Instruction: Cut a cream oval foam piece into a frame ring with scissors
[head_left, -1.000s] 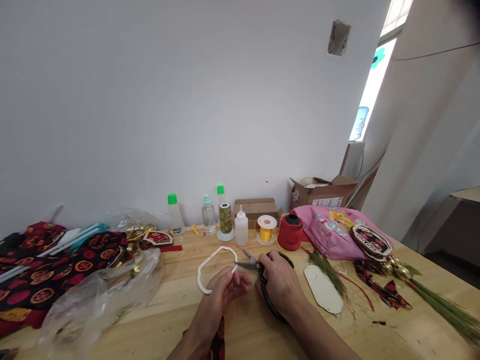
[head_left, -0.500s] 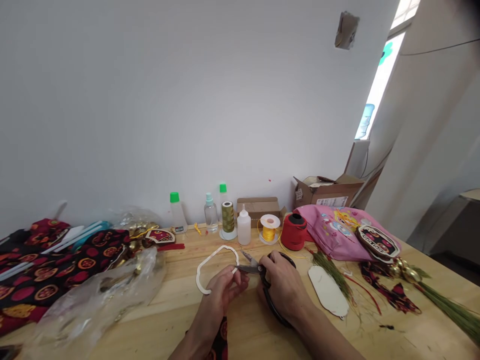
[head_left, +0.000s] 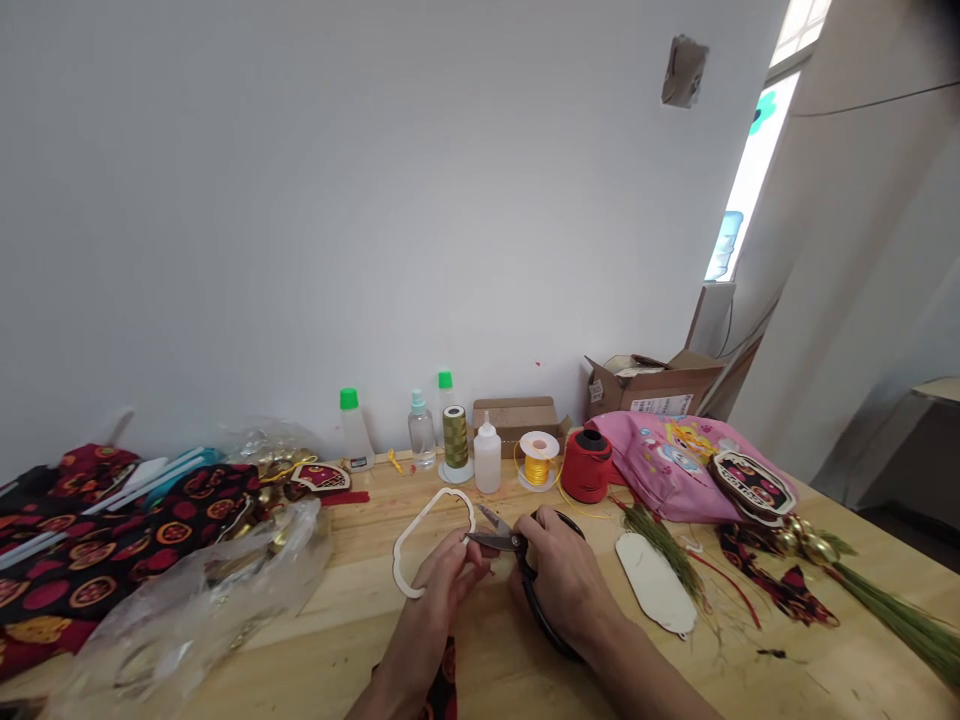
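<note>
My left hand (head_left: 442,585) pinches the lower right part of a thin, pale frame with a wavy outline (head_left: 405,535). In my right hand (head_left: 559,575) is a pair of black-handled scissors (head_left: 504,538), blades parted and pointing left. One blade reaches the frame's edge close to my left fingertips; whether it touches cannot be made out. Below my left wrist, a strip of dark patterned fabric (head_left: 444,685) lies partly hidden. To the right of my right hand rests a flat, pale plaque (head_left: 656,583) of similar outline.
Along the wall stand a white squeeze bottle (head_left: 487,460), a green thread spool (head_left: 454,440), a yellow cord spool (head_left: 536,462) and a red thread cone (head_left: 586,468). Patterned fabric (head_left: 165,530) and a plastic bag (head_left: 202,600) cover the left. A pink bag (head_left: 660,465) and green tassels (head_left: 892,605) lie right.
The scissors' blades shift slightly along the frame's edge near my left fingers. The frame tilts a little in my left hand. The camera view sways slightly.
</note>
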